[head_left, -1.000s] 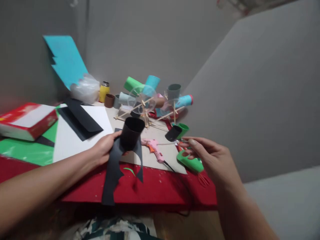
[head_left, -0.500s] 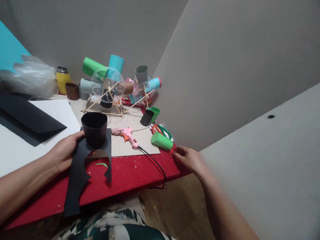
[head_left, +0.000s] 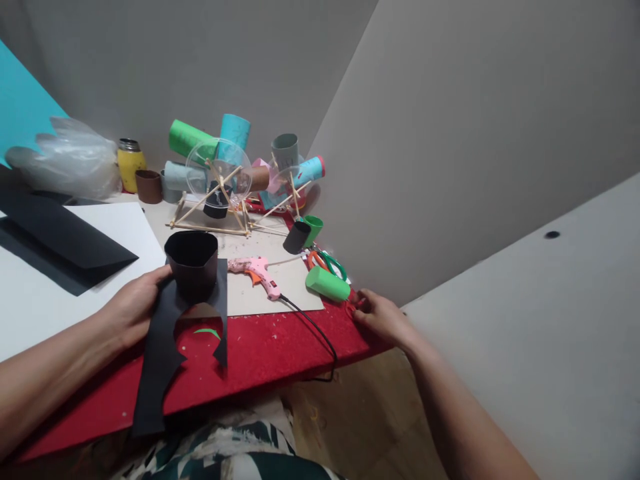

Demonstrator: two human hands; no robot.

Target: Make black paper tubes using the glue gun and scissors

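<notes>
A person's left hand (head_left: 127, 310) is closed on the left edge of a black sheet (head_left: 153, 373), fingers partly hidden beneath it. Upright on the sheet, just beside those fingertips, is an open black tube (head_left: 193, 267); the grip seems meant to keep sheet and tube level together. Below the tube the sheet has a rounded cut-out, and its lower end reaches the near edge of the red tabletop (head_left: 285, 350).

The right hand (head_left: 380, 317), fingers curled, is at the tabletop's right edge near the corner, fingertips at red loops (head_left: 351, 308) that look like scissor handles. Whether it has hold of them, I cannot tell.

Just beyond those fingertips lies a green tube (head_left: 327, 283), on its side. Between the hands, a pink glue gun (head_left: 257, 270) rests on a pale board (head_left: 280, 305), its cord trailing to the near edge, perhaps placed there to be within easy reach. Toward the far edge stands a stick frame with a clear disc (head_left: 220, 177); at the left lies a folded black sheet (head_left: 75, 247) on white paper (head_left: 125, 220).
</notes>
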